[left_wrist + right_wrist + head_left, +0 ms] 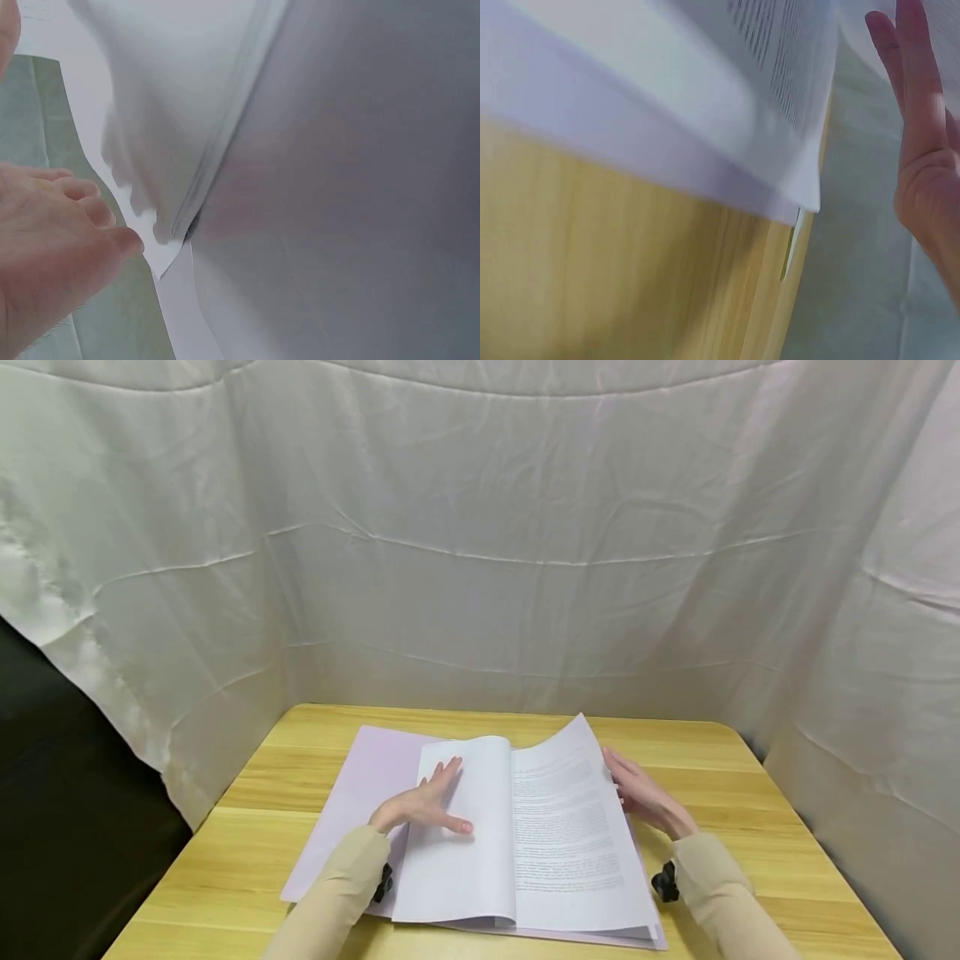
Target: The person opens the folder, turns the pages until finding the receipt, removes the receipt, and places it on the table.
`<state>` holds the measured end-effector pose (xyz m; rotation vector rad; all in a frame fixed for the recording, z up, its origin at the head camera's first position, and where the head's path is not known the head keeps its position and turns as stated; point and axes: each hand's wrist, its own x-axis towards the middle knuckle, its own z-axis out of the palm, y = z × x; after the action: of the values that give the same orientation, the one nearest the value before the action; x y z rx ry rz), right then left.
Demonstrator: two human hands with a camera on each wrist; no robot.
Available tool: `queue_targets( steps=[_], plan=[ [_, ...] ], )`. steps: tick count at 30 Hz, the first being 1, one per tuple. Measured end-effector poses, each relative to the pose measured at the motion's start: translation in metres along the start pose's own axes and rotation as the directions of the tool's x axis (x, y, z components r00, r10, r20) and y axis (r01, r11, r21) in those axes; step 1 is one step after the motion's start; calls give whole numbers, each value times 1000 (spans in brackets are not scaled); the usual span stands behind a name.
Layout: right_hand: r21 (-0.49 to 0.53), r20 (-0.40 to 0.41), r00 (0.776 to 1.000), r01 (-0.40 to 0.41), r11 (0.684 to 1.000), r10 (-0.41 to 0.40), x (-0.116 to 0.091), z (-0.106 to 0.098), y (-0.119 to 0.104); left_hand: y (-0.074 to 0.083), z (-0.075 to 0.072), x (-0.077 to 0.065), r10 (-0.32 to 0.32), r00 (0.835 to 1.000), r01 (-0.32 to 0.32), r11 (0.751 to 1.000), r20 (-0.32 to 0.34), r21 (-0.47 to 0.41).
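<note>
A stack of white sheets [566, 827], printed on the right-hand side, lies spread open on a lilac folder [375, 777]. My left hand [427, 803] is over the blank left-hand page [468, 877], fingers spread and thumb pointing right; whether it presses on the paper I cannot tell. At the right edge of the printed page is my right hand [641, 789], its fingers partly hidden behind the raised paper. That page's far right corner curves upward. In the right wrist view, two fairly straight fingers [922, 97] show against the paper.
Everything lies on a wooden table [255, 802] with rounded far corners. Pale grey curtains [517, 610] hang behind it and along both sides. Black material [67, 802] shows past the curtain at the left.
</note>
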<state>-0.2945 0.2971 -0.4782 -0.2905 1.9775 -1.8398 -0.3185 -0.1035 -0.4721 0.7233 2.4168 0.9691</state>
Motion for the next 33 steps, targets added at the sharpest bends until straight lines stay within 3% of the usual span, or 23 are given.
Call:
queue_targets(
  steps=[4,7,12,15,19,24,28,33],
  plan=[
    [86,72,997,28,996,-34,-3,10,-6,2,-1,0,-18,999,14,995,-40,-96],
    [135,90,995,32,990,-45,-6,16,-11,3,-1,0,-43,993,22,981,-107,-191],
    [182,116,991,48,982,-70,-9,24,-14,9,-1,3,-61,967,-21,948,-246,-319],
    [163,122,990,53,985,-73,-9,34,-14,12,-1,3,-57,956,-67,912,-287,-404],
    [82,124,989,67,994,-76,-8,48,-14,17,1,2,-39,960,-111,856,-277,-504],
    [5,81,994,78,997,-78,-7,62,-15,23,3,1,-14,971,-129,806,-237,-578],
    [-20,40,997,60,998,-60,-7,71,-18,26,4,2,8,977,-140,777,-213,-614],
    [-56,5,999,49,997,-48,-6,82,-20,30,5,2,26,976,-158,761,-214,-629]
  ],
)
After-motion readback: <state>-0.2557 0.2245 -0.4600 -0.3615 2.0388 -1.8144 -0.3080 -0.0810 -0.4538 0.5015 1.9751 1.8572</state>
